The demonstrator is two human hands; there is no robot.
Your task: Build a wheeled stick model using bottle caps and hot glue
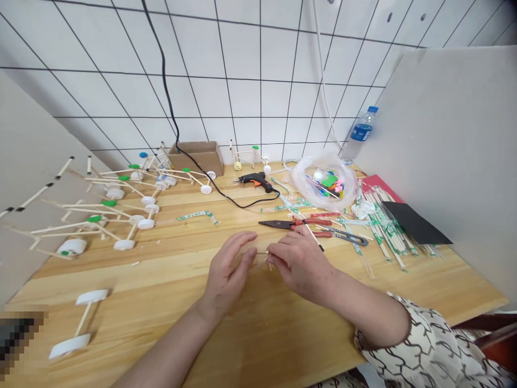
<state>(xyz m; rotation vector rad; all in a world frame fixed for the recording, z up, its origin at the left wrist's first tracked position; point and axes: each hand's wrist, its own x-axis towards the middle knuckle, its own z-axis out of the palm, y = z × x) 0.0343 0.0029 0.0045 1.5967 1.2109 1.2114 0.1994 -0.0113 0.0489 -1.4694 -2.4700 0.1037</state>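
My right hand [302, 264] is closed, fingertips pinching a thin wooden stick [262, 253] that points toward my left hand. From behind its knuckles juts another pale stick with a black-banded end [314, 237]. A small bit of stick or clear wrapper hangs below the fingertips; the joint inside is hidden. My left hand [228, 267] is open and curved, thumb and forefinger apart, the thumb tip close to the stick's far end. Whether it touches cannot be made out. Just beyond my right hand lie red-handled long-nose pliers [278, 224] and a grey cutter knife [351, 237].
Stick frames with white wheels [124, 244] crowd the left. A wheel-and-axle pair [84, 319] lies front left. Behind are a glue gun [255, 180], cardboard box [204, 156], plastic bag of small parts [301, 180] and water bottle [361, 134]. Wrapped sticks [388, 231] and black card [416, 222] lie right.
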